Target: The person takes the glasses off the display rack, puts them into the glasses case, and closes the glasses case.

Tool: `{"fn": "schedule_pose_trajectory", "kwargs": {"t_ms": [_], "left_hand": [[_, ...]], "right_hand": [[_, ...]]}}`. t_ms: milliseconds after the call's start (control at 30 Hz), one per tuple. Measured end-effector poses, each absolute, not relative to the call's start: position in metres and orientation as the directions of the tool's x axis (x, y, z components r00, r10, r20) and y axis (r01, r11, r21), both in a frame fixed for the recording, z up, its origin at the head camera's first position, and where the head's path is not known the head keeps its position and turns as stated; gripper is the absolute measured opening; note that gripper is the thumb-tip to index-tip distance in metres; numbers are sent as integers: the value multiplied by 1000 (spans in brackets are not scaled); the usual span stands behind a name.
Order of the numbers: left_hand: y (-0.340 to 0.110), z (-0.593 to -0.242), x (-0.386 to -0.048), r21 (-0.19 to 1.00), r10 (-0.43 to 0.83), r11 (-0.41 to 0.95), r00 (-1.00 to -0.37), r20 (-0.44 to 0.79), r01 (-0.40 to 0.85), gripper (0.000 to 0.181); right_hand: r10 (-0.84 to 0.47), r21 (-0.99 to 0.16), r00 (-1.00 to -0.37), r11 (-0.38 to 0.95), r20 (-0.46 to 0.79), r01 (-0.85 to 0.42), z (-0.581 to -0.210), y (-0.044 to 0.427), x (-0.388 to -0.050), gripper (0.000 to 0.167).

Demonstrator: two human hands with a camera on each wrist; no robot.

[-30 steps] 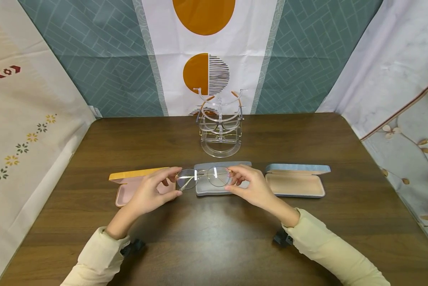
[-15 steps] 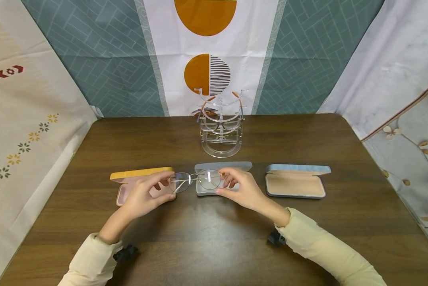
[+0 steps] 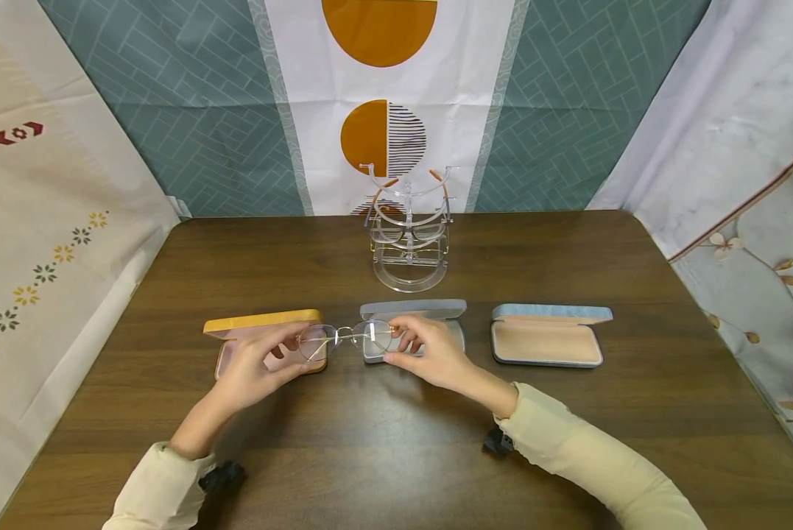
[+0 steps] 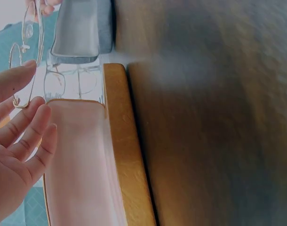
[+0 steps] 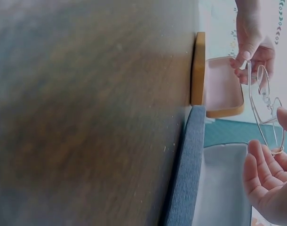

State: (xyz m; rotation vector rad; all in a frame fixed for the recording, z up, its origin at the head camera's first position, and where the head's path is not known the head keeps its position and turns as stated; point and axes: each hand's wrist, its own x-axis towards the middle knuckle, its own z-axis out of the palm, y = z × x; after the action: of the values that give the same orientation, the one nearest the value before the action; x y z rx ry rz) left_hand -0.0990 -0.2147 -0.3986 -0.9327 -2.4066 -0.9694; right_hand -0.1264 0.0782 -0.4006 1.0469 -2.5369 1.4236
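Thin metal-framed eyeglasses (image 3: 346, 335) with round lenses are held level between both hands, above the table. My left hand (image 3: 253, 368) pinches the frame's left end between thumb and fingers, over the yellow glasses case (image 3: 263, 322). At the other end, my right hand (image 3: 436, 353) pinches the frame near the hinge, in front of the grey glasses case (image 3: 414, 308). Both cases lie open; the yellow one shows a pink lining (image 4: 80, 155). In the right wrist view the temples (image 5: 256, 113) look folded behind the lenses, partly hidden by fingers.
A blue glasses case (image 3: 547, 346) with a beige lining lies open on the right. Behind the cases stands a clear display rack (image 3: 409, 281) carrying other eyeglasses (image 3: 406, 234). Patterned cloth (image 3: 224, 110) hangs along the table's back edge.
Both hands have carried the eyeglasses leftward and slightly nearer, from in front of the grey case toward the yellow case. The grip at both ends stays the same.
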Motion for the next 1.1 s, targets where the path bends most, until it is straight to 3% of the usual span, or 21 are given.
{"fn": "schedule_pose_trajectory", "kwargs": {"t_ms": [1100], "left_hand": [[-260, -406, -86, 476, 374, 651, -795, 476, 592, 61]], "right_hand": [[-646, -638, -721, 450, 251, -625, -392, 27, -134, 36]]}}
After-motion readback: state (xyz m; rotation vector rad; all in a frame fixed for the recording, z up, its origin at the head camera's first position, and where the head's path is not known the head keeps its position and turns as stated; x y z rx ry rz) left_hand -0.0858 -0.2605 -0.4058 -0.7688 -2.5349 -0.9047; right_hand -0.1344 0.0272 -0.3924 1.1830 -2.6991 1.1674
